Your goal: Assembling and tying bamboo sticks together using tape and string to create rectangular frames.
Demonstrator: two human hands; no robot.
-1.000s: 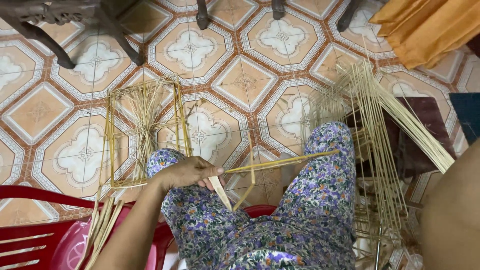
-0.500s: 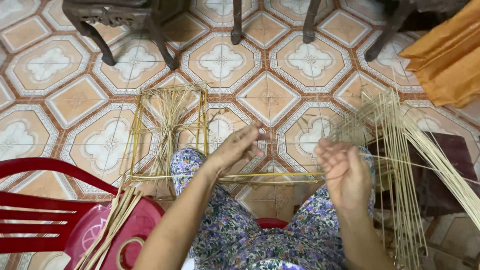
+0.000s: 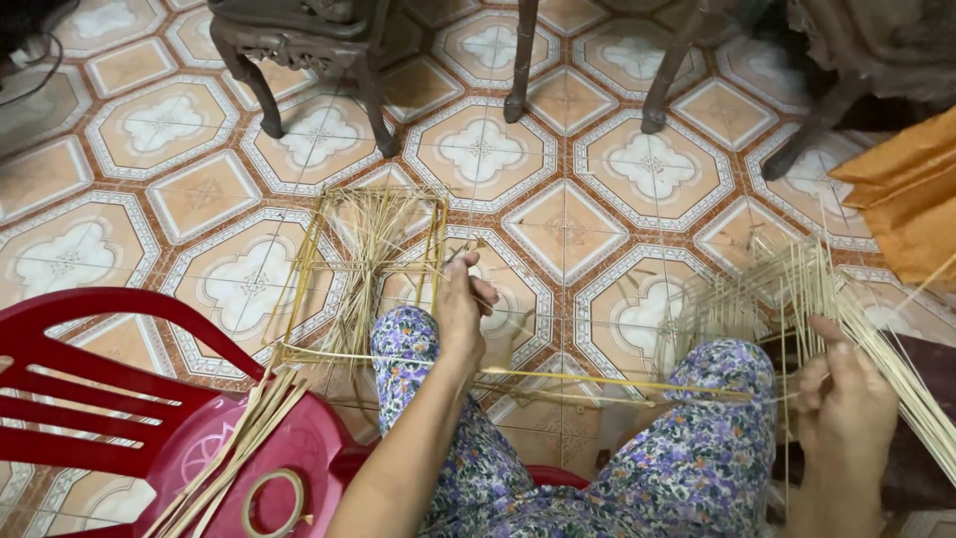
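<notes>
We note a floor of patterned tiles (image 3: 597,229) in orange and white. At near left stands a red plastic chair (image 3: 110,399); a roll of tape (image 3: 274,498) and flat bamboo strips (image 3: 234,448) lie on its seat. Dark wooden furniture legs (image 3: 378,100) stand at the far side. An orange cloth (image 3: 896,199) lies at right.

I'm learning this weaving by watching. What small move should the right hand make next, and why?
Probably pull one thin strip free from the bundle of bamboo strips: the right hand is already fingering it, while the left hand steadies the bamboo frame across the knees.
</notes>
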